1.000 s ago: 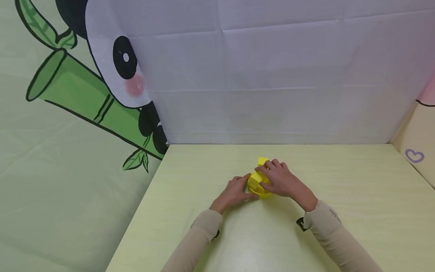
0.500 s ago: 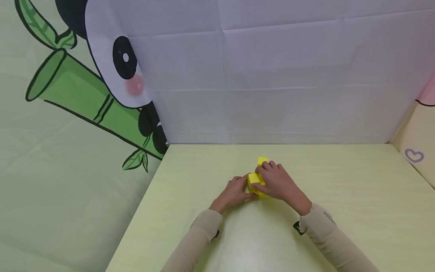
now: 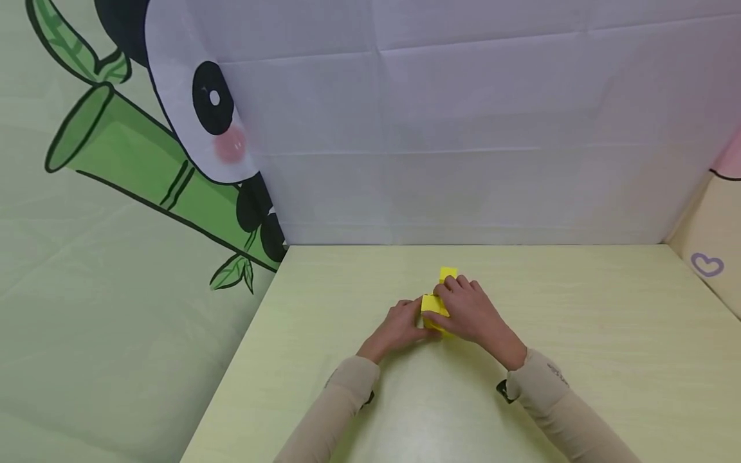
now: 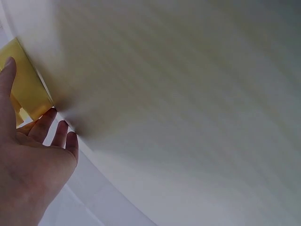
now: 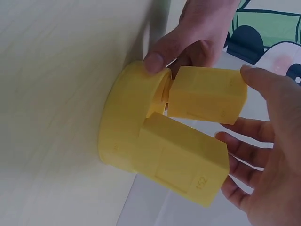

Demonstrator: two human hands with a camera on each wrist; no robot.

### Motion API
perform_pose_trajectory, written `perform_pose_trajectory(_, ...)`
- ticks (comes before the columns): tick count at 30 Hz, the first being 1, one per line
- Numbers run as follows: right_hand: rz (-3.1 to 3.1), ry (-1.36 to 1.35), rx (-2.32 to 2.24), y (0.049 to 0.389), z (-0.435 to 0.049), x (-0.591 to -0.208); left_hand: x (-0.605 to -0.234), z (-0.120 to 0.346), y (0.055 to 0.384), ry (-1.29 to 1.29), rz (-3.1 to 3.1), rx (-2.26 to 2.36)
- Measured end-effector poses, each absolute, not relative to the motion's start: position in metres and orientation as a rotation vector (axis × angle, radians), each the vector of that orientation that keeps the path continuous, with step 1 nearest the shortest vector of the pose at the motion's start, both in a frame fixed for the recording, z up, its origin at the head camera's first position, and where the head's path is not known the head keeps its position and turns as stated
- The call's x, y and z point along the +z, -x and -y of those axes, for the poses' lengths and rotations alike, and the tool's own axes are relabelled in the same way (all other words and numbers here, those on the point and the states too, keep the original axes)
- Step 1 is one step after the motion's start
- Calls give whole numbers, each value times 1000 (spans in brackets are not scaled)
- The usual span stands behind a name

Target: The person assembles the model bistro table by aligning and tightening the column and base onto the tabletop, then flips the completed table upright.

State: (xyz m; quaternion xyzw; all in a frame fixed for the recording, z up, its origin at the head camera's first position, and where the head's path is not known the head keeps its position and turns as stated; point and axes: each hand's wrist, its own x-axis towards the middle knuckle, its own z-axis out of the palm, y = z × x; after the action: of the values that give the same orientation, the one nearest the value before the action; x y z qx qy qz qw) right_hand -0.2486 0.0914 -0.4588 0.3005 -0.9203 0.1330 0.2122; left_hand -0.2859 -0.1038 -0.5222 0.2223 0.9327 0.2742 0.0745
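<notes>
A round yellow cup (image 5: 123,117) stands on the table. My left hand (image 3: 399,326) holds its side, with the left thumb (image 5: 154,62) on its rim in the right wrist view. Two yellow rectangular blocks stick out of the cup's opening. My right hand (image 3: 471,312) pinches the nearer block (image 3: 433,304) between thumb and fingers. The other block (image 5: 183,160), marked 152, leans out of the cup beside the right fingertips. In the left wrist view, the left hand (image 4: 35,165) lies against a yellow surface; the cup is partly cut off there.
The pale wooden table (image 3: 579,334) stretches to both sides of the hands. Behind it hangs a whitish cloth (image 3: 492,148). A printed panda and bamboo sheet (image 3: 145,154) covers the left side.
My right hand has shifted slightly left and toward me, and the block it pinches has turned from tilted to squarer over the cup. My left hand has stayed in place.
</notes>
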Motion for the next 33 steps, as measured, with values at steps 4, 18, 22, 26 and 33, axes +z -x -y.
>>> perform_pose_trajectory(4, 2573, -796, 380, 247, -90, -459, -522, 105, 287, -692, -2798, 824)
perform_pose_trajectory(18, 2584, -755, 336, 244, -85, -460, -523, 105, 286, -658, -2785, 872)
perform_pose_trajectory(22, 2597, -743, 318, 245, -83, -459, -523, 104, 287, -631, -2789, 875)
perform_pose_trajectory(26, 2626, -808, 386, 247, -85, -458, -523, 104, 286, -604, -2801, 843)
perform_pose_trajectory(33, 2612, -906, 411, 253, -87, -458, -524, 104, 288, -628, -2810, 846)
